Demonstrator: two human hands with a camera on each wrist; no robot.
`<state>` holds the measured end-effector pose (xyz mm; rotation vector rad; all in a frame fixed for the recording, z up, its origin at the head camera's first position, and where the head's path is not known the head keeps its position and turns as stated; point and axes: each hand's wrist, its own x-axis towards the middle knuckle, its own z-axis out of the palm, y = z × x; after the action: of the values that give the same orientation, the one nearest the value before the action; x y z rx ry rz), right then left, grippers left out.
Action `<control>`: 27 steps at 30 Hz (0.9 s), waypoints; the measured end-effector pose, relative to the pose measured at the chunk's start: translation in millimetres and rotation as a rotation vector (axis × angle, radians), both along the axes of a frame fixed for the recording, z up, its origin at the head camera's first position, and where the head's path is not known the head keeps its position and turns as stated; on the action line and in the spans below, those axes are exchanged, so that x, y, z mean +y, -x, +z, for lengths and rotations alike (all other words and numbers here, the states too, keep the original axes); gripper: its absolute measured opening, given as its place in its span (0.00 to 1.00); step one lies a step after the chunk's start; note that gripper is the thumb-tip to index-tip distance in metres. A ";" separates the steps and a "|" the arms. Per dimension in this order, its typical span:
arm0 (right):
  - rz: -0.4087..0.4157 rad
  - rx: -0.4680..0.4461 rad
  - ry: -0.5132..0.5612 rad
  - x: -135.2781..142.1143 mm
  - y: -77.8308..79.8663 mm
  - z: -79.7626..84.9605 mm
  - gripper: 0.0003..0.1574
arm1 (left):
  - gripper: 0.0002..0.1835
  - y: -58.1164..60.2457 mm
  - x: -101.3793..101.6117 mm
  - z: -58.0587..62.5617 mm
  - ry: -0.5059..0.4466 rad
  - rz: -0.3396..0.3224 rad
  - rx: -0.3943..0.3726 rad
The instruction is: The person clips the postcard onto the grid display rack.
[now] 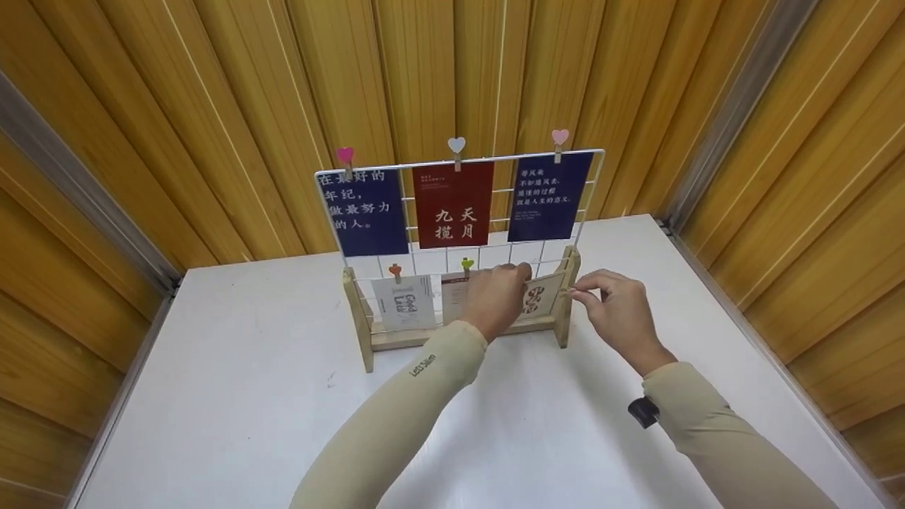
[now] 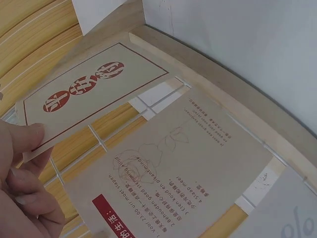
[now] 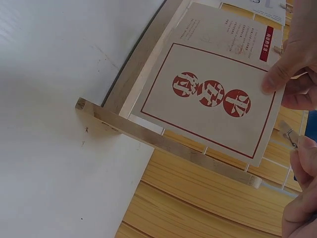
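My left hand (image 1: 498, 297) pinches a cream card (image 2: 96, 89) by its upper edge, between thumb and fingers. The card has a red border and three red circles with white characters. It stands at the right end of the lower row of a white wire grid rack (image 1: 602, 180), beside the wooden end post (image 1: 563, 318). Just right of that post, my right hand (image 1: 622, 311) pinches a small wooden clothespin (image 3: 287, 132) between thumb and fingertips, close to the card's top corner. In the head view my left hand covers part of the card.
Along the grid's top hang a blue card (image 1: 371, 237), a red card (image 1: 452, 191) and another blue card (image 1: 544, 219), under heart clips. Below are a white card (image 1: 418, 311) and a text card (image 1: 454, 297), also clipped. The rack stands on a white table (image 1: 247, 396) before wood-patterned walls.
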<state>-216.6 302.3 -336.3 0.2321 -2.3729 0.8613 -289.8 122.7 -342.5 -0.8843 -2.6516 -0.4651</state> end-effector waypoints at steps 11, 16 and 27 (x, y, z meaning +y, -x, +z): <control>0.000 0.062 -0.033 -3.4 17.3 2.0 0.05 | 0.07 10.1 1.0 -5.4 0.018 0.017 0.175; -0.007 0.086 -0.061 -6.2 25.8 3.0 0.06 | 0.09 13.5 1.9 -9.9 0.018 0.001 0.254; -0.018 0.138 -0.116 -9.1 41.0 1.5 0.04 | 0.07 20.2 5.9 -16.7 0.037 0.016 0.349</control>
<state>-257.6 293.3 -334.8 0.3062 -2.2943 0.6781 -310.0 128.5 -359.2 -0.8654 -2.3523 -0.2320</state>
